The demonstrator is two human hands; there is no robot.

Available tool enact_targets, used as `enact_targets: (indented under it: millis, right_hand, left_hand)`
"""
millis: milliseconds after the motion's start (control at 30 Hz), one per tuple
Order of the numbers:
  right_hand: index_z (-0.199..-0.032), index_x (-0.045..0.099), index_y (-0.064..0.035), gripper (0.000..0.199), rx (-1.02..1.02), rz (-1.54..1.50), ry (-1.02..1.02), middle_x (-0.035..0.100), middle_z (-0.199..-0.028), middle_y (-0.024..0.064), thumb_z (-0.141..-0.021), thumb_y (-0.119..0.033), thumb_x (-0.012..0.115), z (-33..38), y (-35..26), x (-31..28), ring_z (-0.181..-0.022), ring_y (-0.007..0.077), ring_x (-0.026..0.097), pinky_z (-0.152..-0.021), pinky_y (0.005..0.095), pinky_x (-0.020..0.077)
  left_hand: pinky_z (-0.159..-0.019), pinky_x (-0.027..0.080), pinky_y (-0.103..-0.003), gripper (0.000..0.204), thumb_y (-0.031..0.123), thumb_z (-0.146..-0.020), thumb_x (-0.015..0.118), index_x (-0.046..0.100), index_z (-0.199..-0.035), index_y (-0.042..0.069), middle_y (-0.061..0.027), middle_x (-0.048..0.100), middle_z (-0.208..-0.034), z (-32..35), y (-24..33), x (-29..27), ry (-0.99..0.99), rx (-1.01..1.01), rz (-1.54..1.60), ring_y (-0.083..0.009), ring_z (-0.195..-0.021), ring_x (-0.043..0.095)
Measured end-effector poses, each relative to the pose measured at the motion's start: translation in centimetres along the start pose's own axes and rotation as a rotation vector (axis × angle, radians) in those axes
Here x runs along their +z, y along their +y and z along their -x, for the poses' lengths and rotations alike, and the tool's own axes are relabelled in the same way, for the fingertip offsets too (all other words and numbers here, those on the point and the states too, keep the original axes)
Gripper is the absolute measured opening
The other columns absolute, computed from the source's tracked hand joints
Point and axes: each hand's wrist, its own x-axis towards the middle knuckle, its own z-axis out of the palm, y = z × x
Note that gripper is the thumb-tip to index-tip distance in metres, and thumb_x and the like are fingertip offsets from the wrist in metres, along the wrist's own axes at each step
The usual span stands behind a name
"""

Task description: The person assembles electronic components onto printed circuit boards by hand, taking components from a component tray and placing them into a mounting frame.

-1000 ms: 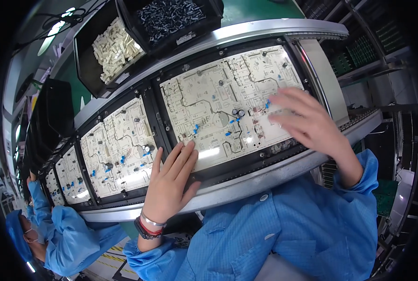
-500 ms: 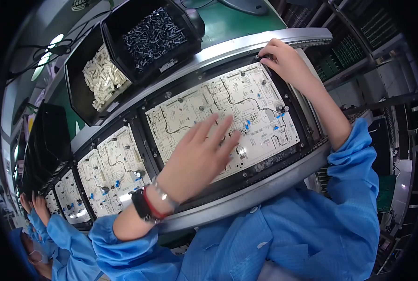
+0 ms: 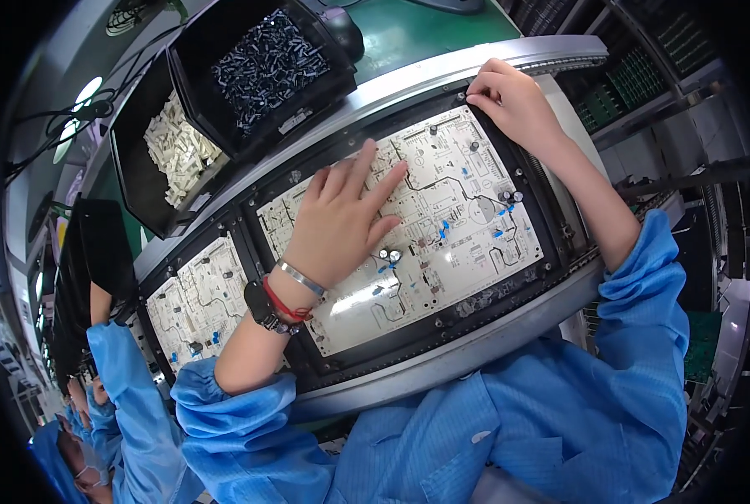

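Your left hand [image 3: 337, 214] spreads, released, over the board [image 3: 425, 244], likely light, stiff, fragile; take its edges. Your right hand [image 3: 513, 105] curls at the frame [image 3: 392, 343], grasp unclear.

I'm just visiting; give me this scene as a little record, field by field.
Left hand: palm down, fingers spread over the board; contact unclear
Right hand: fingertips bunched at the frame's far right corner; any hold unclear
Board: white, in a black frame
Bins: black, holding white parts and dark parts
Co-worker: lower left, blue sleeves
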Motion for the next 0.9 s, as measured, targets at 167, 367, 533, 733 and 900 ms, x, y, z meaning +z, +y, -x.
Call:
enact_targets:
  millis: [167, 367, 533, 733, 900]
  right_hand:
    - [-0.08, 0.06, 0.0007, 0.008, -0.024, 0.003, -0.002, 0.053, -0.078, 0.0053, -0.079, -0.006, 0.065, 0.1, -0.2, 0.8, -0.065, 0.0163, 0.053, -0.061, 0.0271, 0.044]
    - [-0.078, 0.06, 0.0023, 0.014, 0.21, -0.081, 0.012, 0.056, -0.081, 0.0063, -0.08, -0.01, 0.065, 0.9, -2.3, 2.6, -0.069, 0.0145, 0.056, -0.065, 0.0275, 0.0459]
    - [-0.096, 0.064, 0.005, 0.023, 0.17, -0.134, -0.185, 0.057, -0.088, 0.0129, -0.083, -0.014, 0.063, 0.2, -3.1, 0.7, -0.079, 0.021, 0.061, -0.072, 0.0281, 0.0478]
    - [-0.119, 0.055, -0.0047, 0.042, -0.274, 0.094, -0.368, 0.055, -0.113, 0.0134, -0.08, -0.016, 0.065, 5.0, -12.6, -1.9, -0.107, 0.0308, 0.052, -0.092, 0.0379, 0.0435]
    - [-0.105, 0.062, -0.0105, 0.034, -0.608, -0.288, -0.761, 0.056, -0.116, 0.008, -0.074, -0.022, 0.07, 9.3, -14.3, 0.2, -0.11, 0.0289, 0.051, -0.091, 0.0405, 0.0437]
  left_hand:
    - [-0.103, 0.032, -0.042, 0.061, 0.036, -0.086, 0.057, 0.036, -0.14, 0.019, -0.0192, 0.029, -0.145, 0.6, 0.1, 0.2, 0.001, -0.006, 0.039, -0.0348, -0.121, 0.041]
    - [-0.101, 0.036, -0.042, 0.07, 0.039, -0.079, 0.066, 0.038, -0.139, 0.018, -0.0225, 0.029, -0.144, 0.6, -0.3, 0.2, -0.032, -0.013, 0.067, -0.0381, -0.118, 0.042]
    - [-0.098, 0.039, -0.043, 0.064, 0.037, -0.078, 0.065, 0.044, -0.134, 0.016, -0.0256, 0.035, -0.139, 0.9, -0.8, -0.4, -0.017, 0.013, 0.071, -0.0402, -0.117, 0.043]
    - [-0.093, 0.042, -0.04, 0.032, 0.005, -0.083, 0.057, 0.059, -0.115, 0.006, -0.0179, 0.05, -0.13, 5.7, -1.5, -4.7, -0.033, 0.058, 0.31, -0.0338, -0.109, 0.053]
    - [-0.094, 0.043, -0.041, 0.023, 0.003, -0.076, 0.063, 0.066, -0.099, 0.001, -0.0151, 0.061, -0.114, 13.8, -0.5, -6.2, -0.22, -0.042, 0.566, -0.0351, -0.112, 0.053]
